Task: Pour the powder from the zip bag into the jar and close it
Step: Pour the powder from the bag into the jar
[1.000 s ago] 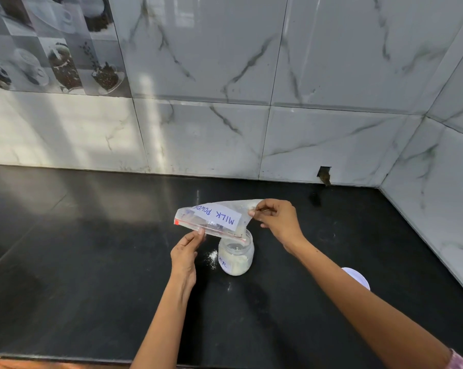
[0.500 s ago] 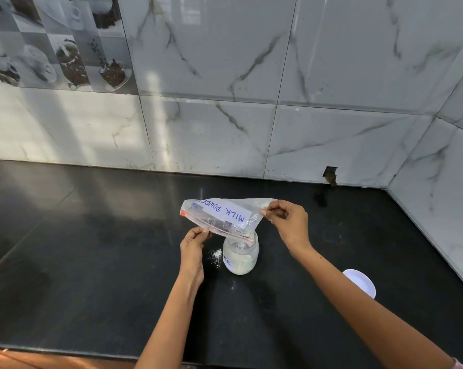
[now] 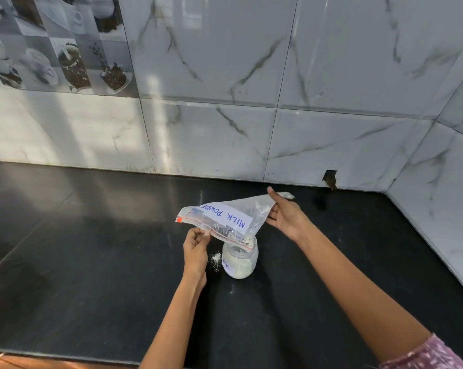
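Where marble wall tiles [image 3: 331, 75] corner, black countertop [image 3: 91, 262] bears spilled powder [image 3: 216, 258].

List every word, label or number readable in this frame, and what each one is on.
"MILK POWDE": blue handwriting on the white label of the zip bag, seen upside down; the last letter is hidden by a fold.
"ER": blue letters on the white label of the jar; the rest curves out of sight.
Small print by the bag's zip: too small to read.
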`<control>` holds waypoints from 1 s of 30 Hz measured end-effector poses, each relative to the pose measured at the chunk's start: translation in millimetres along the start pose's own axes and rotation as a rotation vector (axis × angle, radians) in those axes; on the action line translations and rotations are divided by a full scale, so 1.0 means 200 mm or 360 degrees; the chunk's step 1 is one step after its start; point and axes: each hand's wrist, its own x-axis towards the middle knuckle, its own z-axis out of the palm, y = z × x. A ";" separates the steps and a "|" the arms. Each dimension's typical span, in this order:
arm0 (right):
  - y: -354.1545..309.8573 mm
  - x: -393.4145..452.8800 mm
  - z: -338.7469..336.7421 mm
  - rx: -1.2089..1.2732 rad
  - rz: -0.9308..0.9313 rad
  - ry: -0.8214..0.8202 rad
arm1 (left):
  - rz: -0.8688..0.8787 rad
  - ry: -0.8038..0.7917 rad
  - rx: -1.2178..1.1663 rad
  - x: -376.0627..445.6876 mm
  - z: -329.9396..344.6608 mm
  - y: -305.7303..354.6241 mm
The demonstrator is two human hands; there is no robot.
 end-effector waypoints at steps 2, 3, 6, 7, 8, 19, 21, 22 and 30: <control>-0.03 0.02 0.04 -0.0102 -0.0074 0.0026 | 0.0019 0.0000 -0.0016 0.00 0.00 0.00; -0.05 0.02 0.05 -0.0175 -0.0126 0.0032 | 0.0025 0.0002 -0.0024 0.00 0.00 -0.01; -0.10 0.00 0.09 -0.0336 -0.0296 -0.0030 | 0.0025 0.0037 -0.0053 -0.01 0.00 -0.02; -0.11 -0.01 0.10 -0.0376 -0.0372 -0.0077 | 0.0029 0.0057 -0.0063 -0.01 0.00 -0.02; -0.13 -0.03 0.11 -0.0410 -0.0451 -0.0133 | 0.0033 0.0070 -0.0075 -0.01 0.00 -0.02; -0.16 -0.20 0.13 -0.0780 -0.0950 -0.0424 | 0.0015 0.0145 -0.0063 -0.02 -0.04 -0.02; -0.15 -0.21 0.11 -0.0765 -0.0992 -0.0404 | 0.0024 0.0147 -0.0057 -0.02 -0.04 -0.02; -0.15 -0.21 0.10 -0.0742 -0.0996 -0.0394 | 0.0031 0.0141 -0.0046 -0.02 -0.05 -0.01; -0.04 -0.24 -0.01 -0.1090 -0.0726 -0.0311 | 0.0028 -0.0001 -0.0038 -0.04 -0.07 -0.01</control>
